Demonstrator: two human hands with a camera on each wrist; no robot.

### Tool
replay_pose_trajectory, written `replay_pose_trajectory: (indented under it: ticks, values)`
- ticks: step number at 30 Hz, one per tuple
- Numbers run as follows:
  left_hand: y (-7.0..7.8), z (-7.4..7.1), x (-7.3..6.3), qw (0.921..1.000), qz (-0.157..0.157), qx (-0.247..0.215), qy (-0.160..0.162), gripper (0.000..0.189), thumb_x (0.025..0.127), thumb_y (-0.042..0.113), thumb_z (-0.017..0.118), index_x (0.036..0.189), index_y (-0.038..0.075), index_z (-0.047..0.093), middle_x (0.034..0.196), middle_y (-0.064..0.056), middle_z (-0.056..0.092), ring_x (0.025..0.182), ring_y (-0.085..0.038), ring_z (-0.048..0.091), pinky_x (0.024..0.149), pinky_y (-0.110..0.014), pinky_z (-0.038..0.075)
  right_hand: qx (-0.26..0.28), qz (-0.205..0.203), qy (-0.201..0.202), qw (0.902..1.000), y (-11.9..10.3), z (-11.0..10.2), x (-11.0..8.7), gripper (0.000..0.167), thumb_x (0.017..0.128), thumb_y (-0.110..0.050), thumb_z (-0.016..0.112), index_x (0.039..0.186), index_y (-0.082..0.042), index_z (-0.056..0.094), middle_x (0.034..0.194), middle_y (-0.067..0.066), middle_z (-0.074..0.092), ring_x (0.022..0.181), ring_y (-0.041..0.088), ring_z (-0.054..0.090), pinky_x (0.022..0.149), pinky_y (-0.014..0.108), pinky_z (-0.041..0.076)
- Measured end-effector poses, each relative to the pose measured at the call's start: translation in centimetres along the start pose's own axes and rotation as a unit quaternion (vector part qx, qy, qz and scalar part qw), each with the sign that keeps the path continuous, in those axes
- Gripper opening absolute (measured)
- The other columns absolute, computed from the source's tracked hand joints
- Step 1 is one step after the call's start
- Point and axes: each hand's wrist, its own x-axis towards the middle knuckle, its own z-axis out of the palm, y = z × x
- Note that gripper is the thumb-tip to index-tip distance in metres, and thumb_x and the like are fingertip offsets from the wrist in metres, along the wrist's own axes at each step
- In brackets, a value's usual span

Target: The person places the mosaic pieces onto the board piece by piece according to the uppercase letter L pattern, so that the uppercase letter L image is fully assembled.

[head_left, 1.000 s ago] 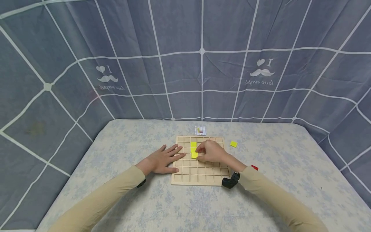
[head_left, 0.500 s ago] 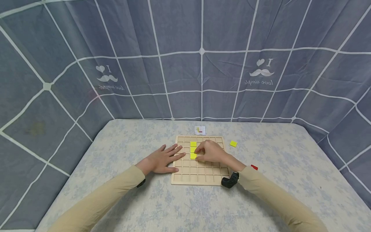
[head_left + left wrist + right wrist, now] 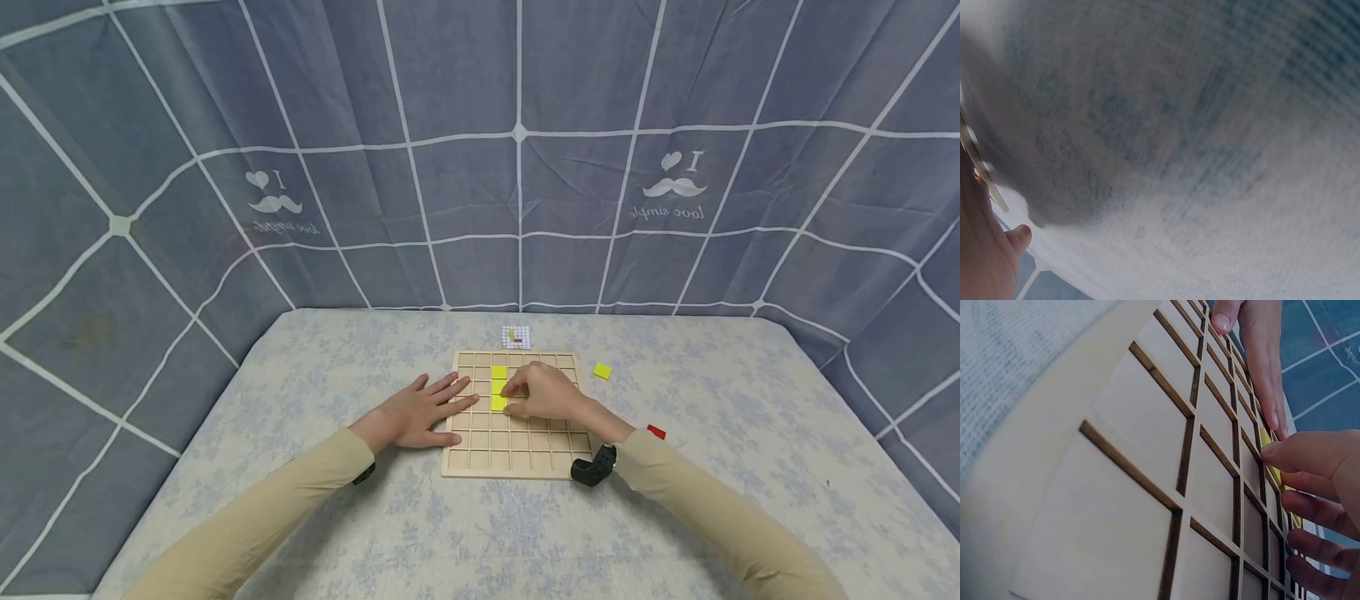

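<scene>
A square wooden grid board (image 3: 510,460) lies on the table. In one column of its cells sits a short run of yellow tiles (image 3: 498,372). My right hand (image 3: 551,393) reaches over from the right, thumb and curled fingers at the nearest yellow tile (image 3: 498,403), which lies flat in its cell. In the right wrist view, the thumb and a finger touch the yellow edge (image 3: 1270,464); part of the tile hides behind them. My left hand (image 3: 420,415) rests spread on the board's left edge, fingers straight. The left wrist view catches only part of that hand (image 3: 985,250).
A small card with a printed coloured grid (image 3: 516,337) lies behind the board. To the right are a loose yellow tile (image 3: 602,371) and a red piece (image 3: 656,432) partly hidden by the right sleeve. A checked grey-blue curtain (image 3: 465,192) surrounds the table (image 3: 360,533).
The nearest yellow tile, slightly askew a second ago, now lies level in line with the others. The right hand has shifted very slightly left; the left hand stays put.
</scene>
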Motion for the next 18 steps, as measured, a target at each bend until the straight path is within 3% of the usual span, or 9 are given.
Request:
replay_pose_trajectory:
  ticks: [11,18]
  values:
    - [-0.1,0.0,-0.1,1.0,-0.001,0.006,0.0,0.071,0.096,0.066,0.032,0.155,0.033,0.013,0.164,0.002,0.005,0.151,-0.022,0.005,0.117,-0.057,0.017,0.007,-0.01,-0.002,0.9999,0.0,-0.1,0.0,0.02,0.077,-0.027,0.08,0.093,-0.016,0.078,0.089,-0.005,0.072,0.071,0.005,0.053,0.064,0.021,0.043]
    - [-0.1,0.0,-0.1,1.0,0.003,-0.004,0.0,0.071,0.096,0.066,0.032,0.156,0.032,0.013,0.164,0.001,0.005,0.151,-0.024,0.005,0.117,-0.058,0.016,0.03,0.002,0.027,0.9992,1.8,-1.2,-1.3,0.023,0.08,-0.027,0.078,0.1,-0.017,0.076,0.096,-0.004,0.072,0.083,0.009,0.063,0.073,0.027,0.052]
